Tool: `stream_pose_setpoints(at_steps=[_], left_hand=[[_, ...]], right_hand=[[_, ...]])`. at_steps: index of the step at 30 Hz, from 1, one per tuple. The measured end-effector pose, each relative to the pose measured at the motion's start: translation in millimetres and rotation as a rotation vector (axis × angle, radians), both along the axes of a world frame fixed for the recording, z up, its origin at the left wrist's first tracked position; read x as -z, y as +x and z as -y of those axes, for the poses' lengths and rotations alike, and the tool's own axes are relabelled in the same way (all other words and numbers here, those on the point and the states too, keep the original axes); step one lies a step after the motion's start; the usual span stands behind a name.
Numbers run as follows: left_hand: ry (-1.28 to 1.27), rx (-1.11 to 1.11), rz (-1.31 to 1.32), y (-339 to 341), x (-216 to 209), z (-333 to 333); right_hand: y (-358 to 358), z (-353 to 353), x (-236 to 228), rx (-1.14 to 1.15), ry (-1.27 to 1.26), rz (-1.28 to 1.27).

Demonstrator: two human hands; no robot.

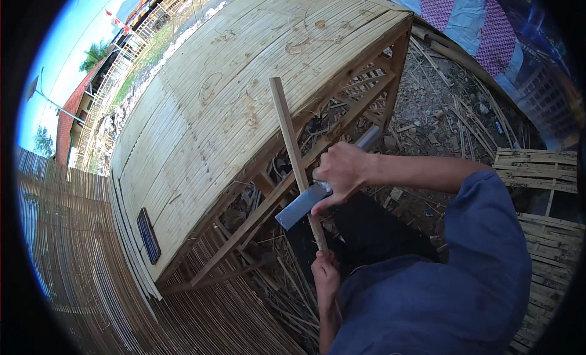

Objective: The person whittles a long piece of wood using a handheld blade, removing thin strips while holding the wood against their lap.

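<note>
A long, slim bamboo strip (284, 120) slants up from my lap, its far end over the edge of a bamboo-topped table (183, 129). My left hand (325, 274) is closed around the strip's lower end. In my right hand (343, 173) is a broad-bladed knife (296, 208) with a grey, tube-like handle sticking out beyond the fist. Its wide metal blade lies across the strip, above my left hand. My right thumb reaches down along the blade to the strip. The blade's cutting edge cannot be made out.
Curled shavings and a dark, ridged rectangular object (148, 235) lie on the tabletop. Wooden braces (244, 230) run beneath it. Bamboo scraps (470, 120) litter the ground at right, beside a slatted bamboo panel (552, 275). A slatted bamboo screen (73, 233) stands at left.
</note>
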State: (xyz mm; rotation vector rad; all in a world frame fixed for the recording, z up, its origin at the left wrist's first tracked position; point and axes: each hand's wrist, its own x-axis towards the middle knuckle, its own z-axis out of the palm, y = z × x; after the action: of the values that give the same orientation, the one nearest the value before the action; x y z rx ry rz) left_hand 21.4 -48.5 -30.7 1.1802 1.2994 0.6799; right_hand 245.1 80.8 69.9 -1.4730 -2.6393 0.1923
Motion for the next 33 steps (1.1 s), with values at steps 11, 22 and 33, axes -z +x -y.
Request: stream_pose_setpoints(at_steps=[11,22,33], left_hand=[[-0.008,0.033,0.075,2,-12,-7],[-0.009,0.059,-0.002,4,-8,9],[0.025,0.014,0.013,3,-4,11]], right_hand=[[2,-4,12,0.112,0.038,-0.226],[48,-45,23,0.306,0.176,-0.416],[22,-14,29,0.095,0.057,-0.396]])
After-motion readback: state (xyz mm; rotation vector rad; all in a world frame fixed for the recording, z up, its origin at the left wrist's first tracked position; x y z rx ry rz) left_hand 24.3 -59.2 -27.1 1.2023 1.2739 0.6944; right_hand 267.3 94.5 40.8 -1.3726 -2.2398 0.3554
